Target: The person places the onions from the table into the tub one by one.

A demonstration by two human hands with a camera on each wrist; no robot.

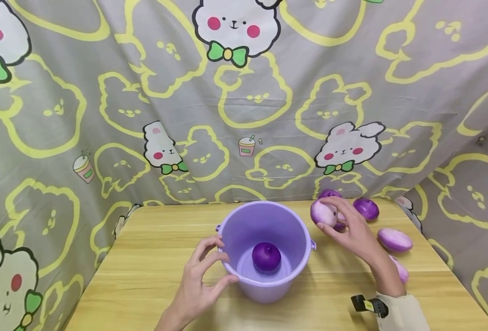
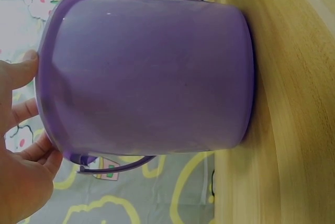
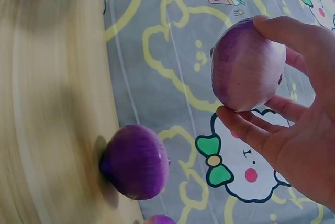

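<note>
A purple bucket (image 1: 264,289) stands upright on the wooden table, with a dark purple onion (image 1: 266,257) on its bottom. My left hand (image 1: 200,280) holds the bucket's near left rim between thumb and spread, bent fingers. In the left wrist view the fingertips meet the rim of the bucket (image 2: 152,77). To the right of the bucket, my right hand (image 1: 353,232) grips a pale purple-and-white onion (image 1: 323,214). The right wrist view shows this onion (image 3: 246,67) raised off the table, pinched between the thumb and fingers.
Dark purple onions lie at the back right, one (image 1: 366,209) near the table's edge and another (image 1: 330,194) partly behind the held onion. A paler onion (image 1: 394,240) lies nearer, with one (image 1: 400,269) half hidden by my right wrist. A patterned curtain (image 1: 260,119) hangs behind the table.
</note>
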